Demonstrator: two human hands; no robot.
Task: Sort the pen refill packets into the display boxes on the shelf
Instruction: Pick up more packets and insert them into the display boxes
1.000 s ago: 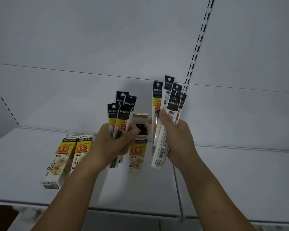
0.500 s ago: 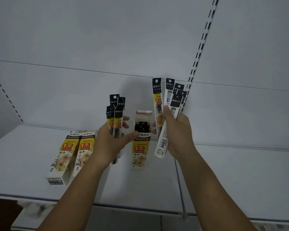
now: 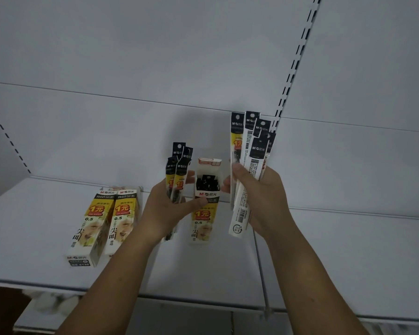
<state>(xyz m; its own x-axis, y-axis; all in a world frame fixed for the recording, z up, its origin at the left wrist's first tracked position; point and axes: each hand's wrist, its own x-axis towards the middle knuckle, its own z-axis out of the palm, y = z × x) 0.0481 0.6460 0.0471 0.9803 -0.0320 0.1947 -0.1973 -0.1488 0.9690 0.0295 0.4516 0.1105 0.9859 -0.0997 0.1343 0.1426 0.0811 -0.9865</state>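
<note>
Forearms come up from the bottom edge of the frame, both bare, and meet near the middle. The left hand (image 3: 165,211) has its fingers curled round a small bundle of refill packets (image 3: 178,170), held upright, black header ends on top. Its thumb stretches to the right and touches the front of the open display box (image 3: 207,213). The right hand (image 3: 264,201) grips a larger fan of refill packets (image 3: 249,151), also upright, with the thumb pressed across their front; the other fingertips show behind, just beside the box.

The open display box stands on the shelf (image 3: 324,262) between the two hands, its top flap raised, and dark packet tops are visible inside. At the left of the frame two more display boxes (image 3: 90,226) are side by side on the shelf, touching each other. Behind everything is the grey back panel (image 3: 155,68), and a slotted upright (image 3: 298,56) runs to the upper right.
</note>
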